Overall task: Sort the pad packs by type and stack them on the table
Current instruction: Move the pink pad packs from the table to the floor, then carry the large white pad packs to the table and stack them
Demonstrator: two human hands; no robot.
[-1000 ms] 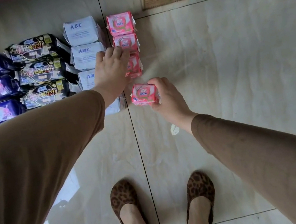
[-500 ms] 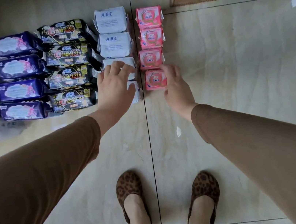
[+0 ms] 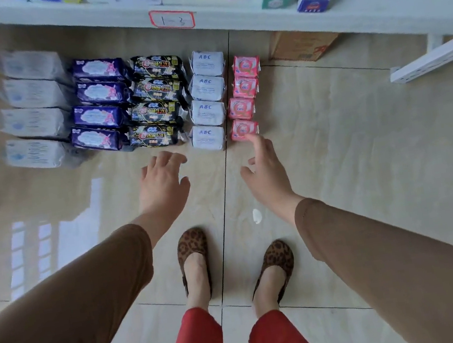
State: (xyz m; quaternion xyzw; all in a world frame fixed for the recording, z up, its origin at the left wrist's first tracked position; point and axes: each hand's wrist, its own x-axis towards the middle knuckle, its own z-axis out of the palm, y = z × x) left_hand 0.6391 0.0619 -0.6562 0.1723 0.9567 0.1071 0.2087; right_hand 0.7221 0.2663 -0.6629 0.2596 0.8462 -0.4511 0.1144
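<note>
left hand (image 3: 162, 181) grip slack, empty | right hand (image 3: 266, 171) likewise | white packs (image 3: 207, 112) read "ABC"

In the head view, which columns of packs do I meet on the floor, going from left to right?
Pale white packs → purple packs → black packs → white ABC packs → pink packs.

soft, even daylight filled the scene. a window's reflection glared off the glossy floor tiles (image 3: 53, 241) at the left. shadows were faint. the white packs (image 3: 34, 112) at the far left were smeared by motion blur, and the shelf (image 3: 343, 16) bowed from wide-angle distortion.
</note>
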